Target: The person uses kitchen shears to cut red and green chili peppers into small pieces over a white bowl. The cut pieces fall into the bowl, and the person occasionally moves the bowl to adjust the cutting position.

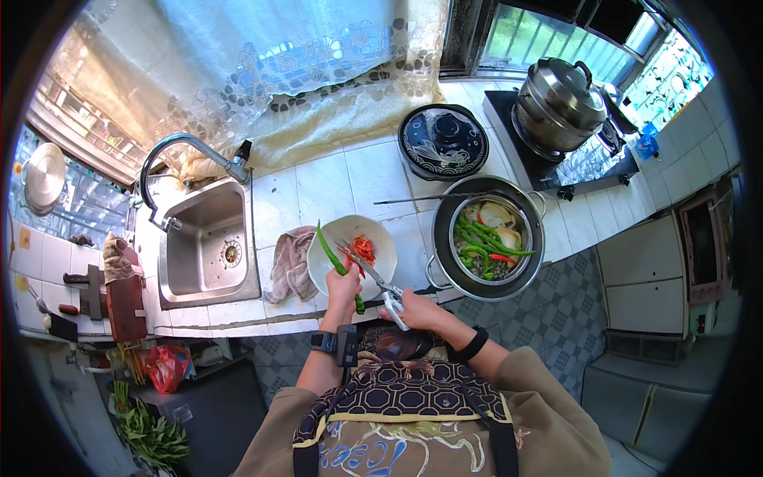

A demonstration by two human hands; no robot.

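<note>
A long green chili pepper is pinched in my left hand above the near side of a white bowl. Its tip points away from me, up over the bowl's left rim. Kitchen scissors with pale handles are gripped in my right hand. Their blades reach over the bowl, close to the pepper; whether they touch it I cannot tell. Cut red chili pieces lie in the bowl. To the right, a dark-lined pot holds a metal basin with whole green chilies and a few red ones.
A crumpled cloth lies between the bowl and the steel sink. Chopsticks rest across the pot's rim. Behind stands a black lidded casserole. A steamer pot sits on the stove. Knives are at far left.
</note>
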